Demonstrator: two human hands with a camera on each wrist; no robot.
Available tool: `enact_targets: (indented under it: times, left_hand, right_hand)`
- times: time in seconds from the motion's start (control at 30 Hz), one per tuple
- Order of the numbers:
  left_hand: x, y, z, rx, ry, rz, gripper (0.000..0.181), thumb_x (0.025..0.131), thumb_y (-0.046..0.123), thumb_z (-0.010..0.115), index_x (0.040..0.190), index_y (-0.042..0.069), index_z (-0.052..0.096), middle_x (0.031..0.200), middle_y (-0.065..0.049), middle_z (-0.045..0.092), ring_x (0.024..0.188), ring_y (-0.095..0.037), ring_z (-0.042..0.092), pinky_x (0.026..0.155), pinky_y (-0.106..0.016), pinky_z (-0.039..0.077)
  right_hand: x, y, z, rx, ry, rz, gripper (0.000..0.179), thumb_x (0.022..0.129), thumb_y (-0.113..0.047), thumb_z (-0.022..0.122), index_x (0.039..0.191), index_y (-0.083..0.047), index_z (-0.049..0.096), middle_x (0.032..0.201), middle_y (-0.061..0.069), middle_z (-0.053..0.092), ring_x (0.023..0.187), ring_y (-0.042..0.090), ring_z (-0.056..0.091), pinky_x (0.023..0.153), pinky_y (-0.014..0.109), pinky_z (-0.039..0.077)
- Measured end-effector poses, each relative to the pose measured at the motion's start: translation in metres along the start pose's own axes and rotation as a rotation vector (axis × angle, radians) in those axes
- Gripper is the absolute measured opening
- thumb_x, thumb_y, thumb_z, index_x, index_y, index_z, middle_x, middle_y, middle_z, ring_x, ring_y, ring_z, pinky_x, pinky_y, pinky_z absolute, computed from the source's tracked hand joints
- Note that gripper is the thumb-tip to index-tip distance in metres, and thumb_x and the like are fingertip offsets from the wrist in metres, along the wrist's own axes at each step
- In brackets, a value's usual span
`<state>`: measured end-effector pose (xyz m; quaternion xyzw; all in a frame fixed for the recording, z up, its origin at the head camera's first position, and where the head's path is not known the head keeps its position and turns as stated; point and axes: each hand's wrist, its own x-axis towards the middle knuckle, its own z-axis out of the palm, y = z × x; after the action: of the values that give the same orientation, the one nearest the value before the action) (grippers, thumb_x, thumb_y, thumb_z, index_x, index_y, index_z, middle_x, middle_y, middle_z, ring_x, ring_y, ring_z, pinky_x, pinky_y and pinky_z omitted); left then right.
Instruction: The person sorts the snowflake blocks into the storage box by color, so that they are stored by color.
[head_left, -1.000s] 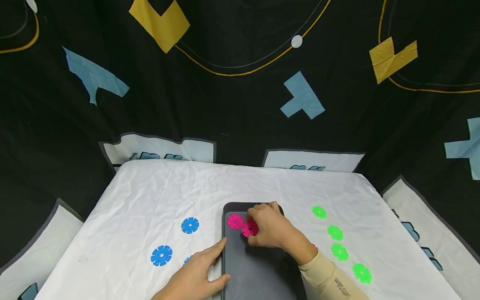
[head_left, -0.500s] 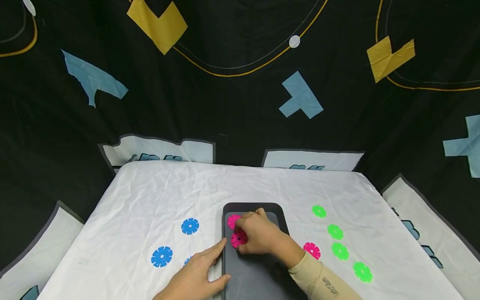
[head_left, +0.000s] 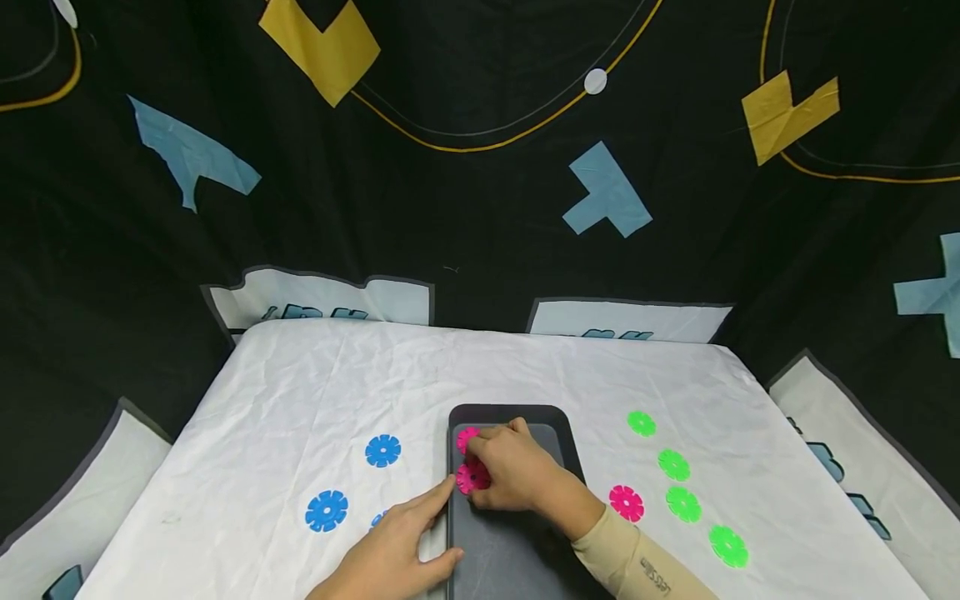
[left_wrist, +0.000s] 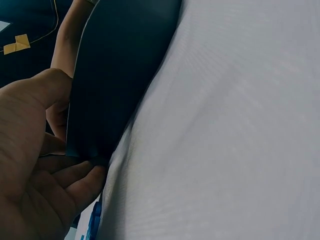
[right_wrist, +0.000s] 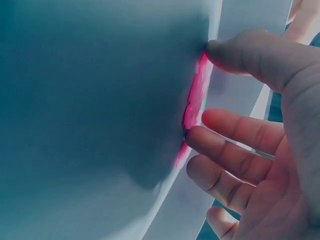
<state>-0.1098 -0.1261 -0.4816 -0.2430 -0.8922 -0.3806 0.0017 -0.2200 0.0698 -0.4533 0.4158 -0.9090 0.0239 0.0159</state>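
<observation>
A pink notched flower-shaped disc (head_left: 472, 478) lies near the left wall of the dark grey tray (head_left: 517, 542). My right hand (head_left: 517, 467) pinches it between thumb and fingers, seen edge-on as a pink disc (right_wrist: 197, 95) in the right wrist view. Just beyond it, a second pink disc (head_left: 467, 437) sits in the tray's far left corner, partly covered by my fingers. My left hand (head_left: 397, 542) rests along the tray's left side, fingers fairly straight and touching the rim. In the left wrist view, fingertips of the left hand (left_wrist: 55, 170) meet the tray's edge (left_wrist: 115, 80).
Right of the tray lie a pink disc (head_left: 626, 503) and several green discs (head_left: 683, 504) in a loose line. Left of it are blue discs (head_left: 326, 511), one partly hidden by my left hand. White cloth (head_left: 360, 367) covers the table; a black curtain (head_left: 450, 217) hangs behind.
My right hand has moved left and slightly nearer with the pink disc, toward the tray's left wall. The pink disc right of the tray has come into fuller view. My left hand stays put.
</observation>
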Motion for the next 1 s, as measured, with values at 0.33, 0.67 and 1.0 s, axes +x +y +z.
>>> enact_targets:
  times: [0.33, 0.67, 1.0]
  left_hand:
    - [0.001, 0.001, -0.001, -0.004, -0.018, -0.037, 0.078, 0.089, 0.039, 0.069, 0.149, 0.003, 0.037, 0.146, -0.008, 0.047, 0.125, -0.019, 0.051, 0.099, -0.043, 0.046]
    - [0.001, 0.0, 0.001, -0.005, -0.018, -0.048, 0.078, 0.088, 0.038, 0.07, 0.15, 0.003, 0.037, 0.145, -0.008, 0.047, 0.124, -0.017, 0.052, 0.099, -0.043, 0.046]
    - [0.0, 0.002, 0.001, -0.013, -0.012, -0.045, 0.078, 0.088, 0.036, 0.07, 0.15, 0.003, 0.036, 0.145, -0.008, 0.048, 0.122, -0.017, 0.054, 0.098, -0.041, 0.047]
  right_hand:
    - [-0.014, 0.008, -0.012, 0.042, 0.059, -0.002, 0.037, 0.073, -0.042, 0.08, 0.099, -0.019, 0.069, 0.087, -0.012, 0.06, 0.084, 0.005, 0.055, 0.081, 0.037, 0.038]
    - [-0.04, 0.026, -0.033, 0.155, 0.149, 0.061, 0.037, 0.076, -0.033, 0.079, 0.106, -0.014, 0.069, 0.097, -0.004, 0.065, 0.094, 0.01, 0.06, 0.086, 0.04, 0.036]
    - [-0.07, 0.045, -0.034, 0.204, 0.232, 0.149, 0.03, 0.078, -0.022, 0.079, 0.105, -0.017, 0.067, 0.098, -0.006, 0.066, 0.075, 0.007, 0.054, 0.084, 0.04, 0.036]
